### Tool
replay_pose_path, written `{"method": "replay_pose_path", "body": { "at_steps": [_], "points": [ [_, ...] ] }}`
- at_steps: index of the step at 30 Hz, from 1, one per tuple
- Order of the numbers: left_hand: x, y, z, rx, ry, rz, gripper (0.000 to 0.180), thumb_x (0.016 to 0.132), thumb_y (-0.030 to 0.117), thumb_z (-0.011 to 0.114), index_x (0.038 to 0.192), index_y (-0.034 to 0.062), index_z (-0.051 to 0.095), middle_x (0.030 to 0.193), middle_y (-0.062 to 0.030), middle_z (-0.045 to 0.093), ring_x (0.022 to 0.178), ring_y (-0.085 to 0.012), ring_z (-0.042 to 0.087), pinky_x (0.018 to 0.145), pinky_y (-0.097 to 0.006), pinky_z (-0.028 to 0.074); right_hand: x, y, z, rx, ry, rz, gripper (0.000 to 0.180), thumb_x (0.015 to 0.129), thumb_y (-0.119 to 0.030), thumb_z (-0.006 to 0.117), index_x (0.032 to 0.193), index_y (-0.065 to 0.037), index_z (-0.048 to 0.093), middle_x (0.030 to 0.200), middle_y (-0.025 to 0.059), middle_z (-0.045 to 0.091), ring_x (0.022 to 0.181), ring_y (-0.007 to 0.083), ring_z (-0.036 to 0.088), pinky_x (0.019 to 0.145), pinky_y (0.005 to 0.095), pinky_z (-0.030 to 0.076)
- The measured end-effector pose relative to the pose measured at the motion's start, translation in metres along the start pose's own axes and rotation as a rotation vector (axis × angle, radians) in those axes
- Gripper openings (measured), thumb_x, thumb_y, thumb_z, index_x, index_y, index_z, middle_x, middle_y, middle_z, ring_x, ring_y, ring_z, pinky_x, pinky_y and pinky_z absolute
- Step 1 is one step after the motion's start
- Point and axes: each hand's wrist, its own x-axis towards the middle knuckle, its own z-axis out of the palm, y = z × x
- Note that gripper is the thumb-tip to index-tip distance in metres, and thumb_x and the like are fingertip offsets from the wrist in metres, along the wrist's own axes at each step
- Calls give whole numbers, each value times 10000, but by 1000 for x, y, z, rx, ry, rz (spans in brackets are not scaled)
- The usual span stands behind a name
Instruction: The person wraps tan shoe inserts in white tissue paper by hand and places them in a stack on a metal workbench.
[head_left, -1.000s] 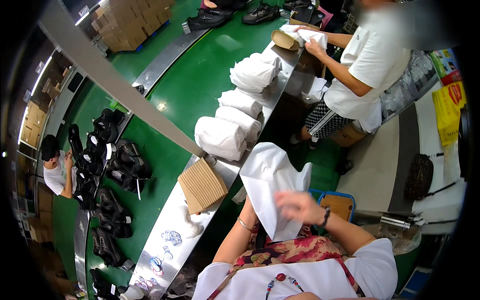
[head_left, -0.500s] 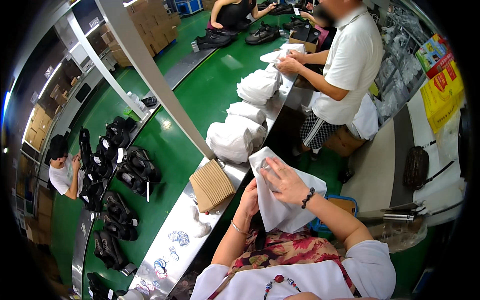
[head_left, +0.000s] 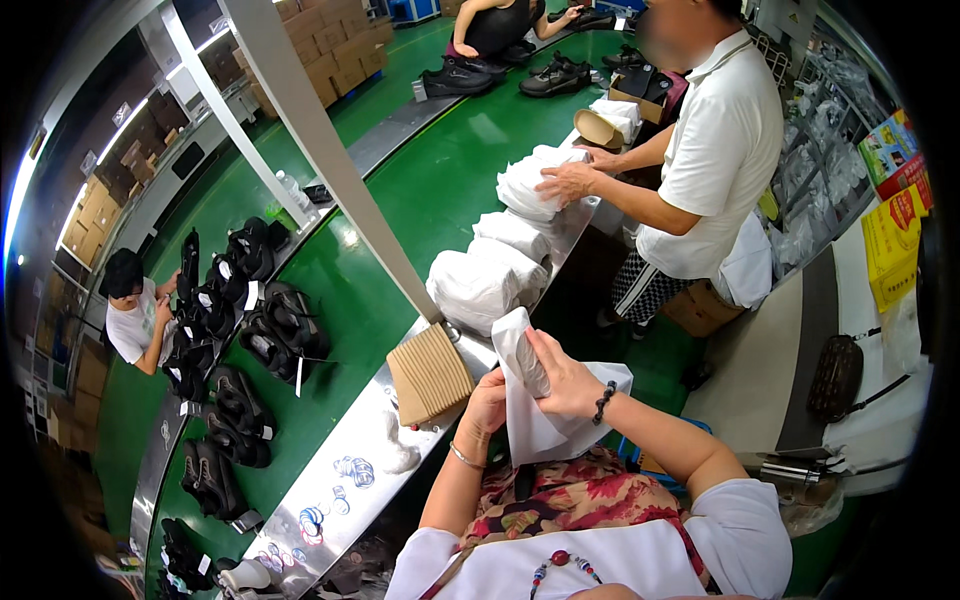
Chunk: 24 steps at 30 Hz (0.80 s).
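In front of my chest I hold a sheet of white wrapping paper [head_left: 535, 432], partly folded around a long rounded greyish shape; what lies inside is mostly hidden. My right hand [head_left: 568, 376], with a dark bead bracelet, is closed on the upper right side of the bundle. The fingers of my left hand [head_left: 486, 404] grip the paper's left edge, a thin bangle on that wrist. Beyond my hands, several white paper-wrapped bundles [head_left: 472, 290] sit along the edge of the line. A ridged tan cardboard stack [head_left: 430, 375] lies left of my left hand.
Several black shoes [head_left: 240, 400] stand on the green conveyor belt [head_left: 350, 400]. A metal post [head_left: 340, 170] rises by the bundles. Round stickers [head_left: 312, 522] lie on the metal ledge. A co-worker in white [head_left: 715, 150] handles a wrapped bundle at right; others work farther off.
My right hand, spread flat over the paper before, now curls around the bundle, and the paper is folded more tightly. The co-worker's hands have moved nearer, onto a wrapped bundle.
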Motion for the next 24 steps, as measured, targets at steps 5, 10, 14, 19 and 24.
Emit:
{"method": "replay_pose_path", "body": {
  "at_steps": [5,10,14,19,24],
  "points": [
    [-1,-4,-7,23,22,21,344,748,-29,563,1091,-12,580,1003,-92,620,842,-184,613,769,-305,506,5,9,0,191,-82,-45,1133,603,-175,725,1425,-127,-53,1323,234,288,1156,395,419,943,367,396],
    [2,8,-3,51,-63,-49,352,773,5,562,1123,-23,554,1038,-100,607,903,-187,595,814,-311,487,5,4,4,205,-34,10,1126,598,-126,711,1425,-128,-52,1258,225,344,1093,389,454,917,371,403],
    [-2,26,13,-159,-64,-88,518,825,186,614,1249,-34,415,1205,-115,510,1105,-220,485,971,-339,351,9,-6,-1,7,65,3,1081,574,-85,706,1428,-123,43,1221,240,359,1030,391,476,874,402,420],
    [-24,9,40,1218,1063,982,412,791,105,636,1121,-57,450,1026,-168,503,933,-253,504,815,-319,414,19,-26,9,-642,328,-135,794,692,-53,567,1405,-119,222,1209,307,361,1007,419,469,817,457,434],
    [-34,-25,79,950,653,576,512,866,218,565,1245,-61,365,1108,-198,463,979,-261,503,770,-297,455,9,-26,13,-742,406,-64,715,771,-147,545,1409,-154,223,1286,324,308,1077,448,432,866,483,402]
  ]
}}
